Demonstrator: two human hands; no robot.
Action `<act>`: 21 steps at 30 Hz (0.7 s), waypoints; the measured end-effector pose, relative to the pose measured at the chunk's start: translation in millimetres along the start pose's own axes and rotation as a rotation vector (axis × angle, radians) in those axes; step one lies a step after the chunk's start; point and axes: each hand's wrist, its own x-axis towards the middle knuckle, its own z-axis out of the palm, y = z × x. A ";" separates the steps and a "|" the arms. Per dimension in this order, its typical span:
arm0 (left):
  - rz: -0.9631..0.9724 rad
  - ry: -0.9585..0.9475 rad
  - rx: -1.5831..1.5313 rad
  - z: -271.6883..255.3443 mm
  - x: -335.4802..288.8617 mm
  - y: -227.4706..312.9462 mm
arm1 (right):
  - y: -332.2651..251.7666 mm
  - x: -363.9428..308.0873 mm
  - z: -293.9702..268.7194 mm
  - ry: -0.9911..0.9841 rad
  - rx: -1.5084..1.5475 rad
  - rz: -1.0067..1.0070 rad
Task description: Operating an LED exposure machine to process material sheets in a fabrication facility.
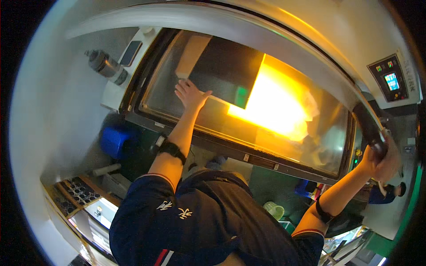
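From the head camera we see our left hand (191, 94) lying flat, fingers spread, on the glass bed (284, 133) of a large exposure-type machine, its fingertips touching the lower left corner of a dark sheet (226, 66) that rests on the glass at about eleven o'clock. Our right hand (379, 159) is closed around the black handle (368, 128) of the raised lid (230, 22), out at three o'clock. We judge the sheet placed or nearly so; the lid is up, so closing is left. A yellow glow (270, 104) lights the glass to the right of the sheet.

For room: the bed's dark frame (230, 148) runs along six o'clock, close to our body, and the lid arcs overhead from ten to two o'clock. A control panel (390, 80) sits at two o'clock. A metal bottle (106, 65) and a phone (131, 52) lie on the ledge at ten o'clock, a blue bin (116, 141) at eight. Another person (388, 190) stands low at four o'clock, apart from us.
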 end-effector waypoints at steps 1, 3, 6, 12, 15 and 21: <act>0.015 0.003 0.019 -4.9 4.8 -5.2 | 1.1 19.6 4.4 0.097 0.175 -0.119; 0.005 -0.134 0.017 -24.0 11.8 -4.0 | 41.4 3.3 31.1 0.416 -0.163 -0.180; -0.004 -0.234 0.112 -45.2 38.2 -18.4 | 59.9 34.1 34.2 0.391 -0.097 -0.389; 0.070 -0.435 0.058 -41.2 116.1 -54.0 | 35.3 71.7 33.1 0.347 0.115 -0.297; 0.119 -0.313 0.038 -10.0 151.5 -70.2 | 16.7 57.6 23.9 0.295 0.032 -0.256; 0.046 -0.471 -0.237 -9.3 180.5 -113.7 | -88.8 25.0 55.5 0.571 0.235 0.436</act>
